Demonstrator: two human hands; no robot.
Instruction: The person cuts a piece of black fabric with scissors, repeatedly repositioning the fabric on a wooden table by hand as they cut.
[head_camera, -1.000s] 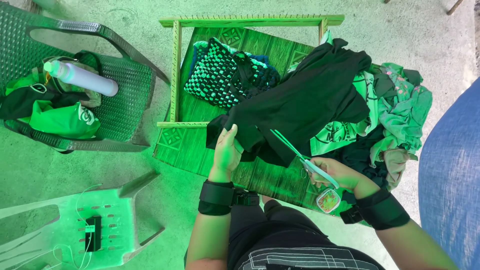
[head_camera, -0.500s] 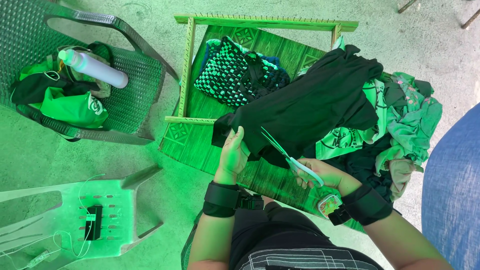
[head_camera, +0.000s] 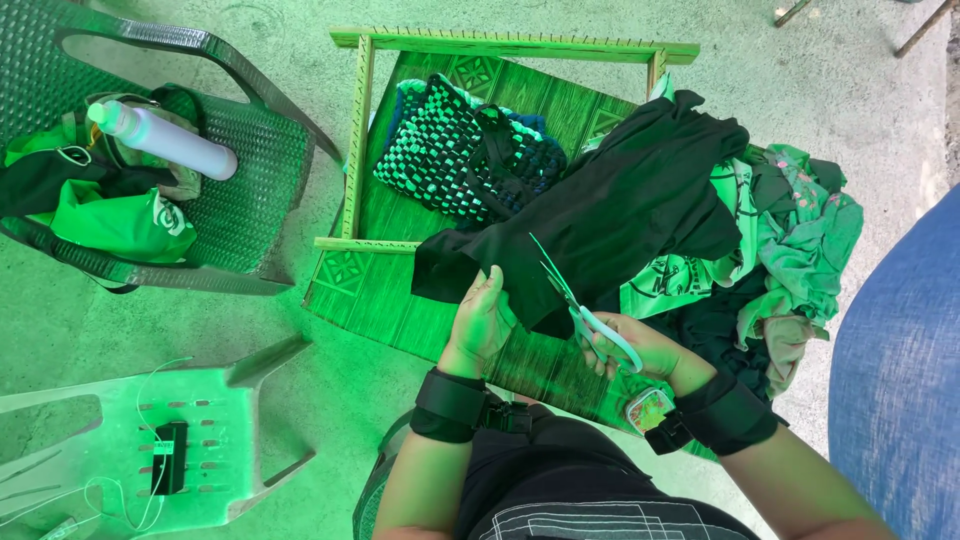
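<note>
Left hand (head_camera: 483, 318) grips black cloth (head_camera: 610, 215) | right hand (head_camera: 630, 345) grips scissors (head_camera: 580, 312) | woven bench (head_camera: 400, 290) | concrete floor (head_camera: 300, 60)

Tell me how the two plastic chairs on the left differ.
The dark chair stands upright; the pale chair looks tipped over, its legs pointing sideways. The dark chair's seat is woven in texture and holds a bottle and bags; the pale chair's surface has slots and carries a small black device with a thin cord. Both are moulded plastic and stand on the concrete floor.
</note>
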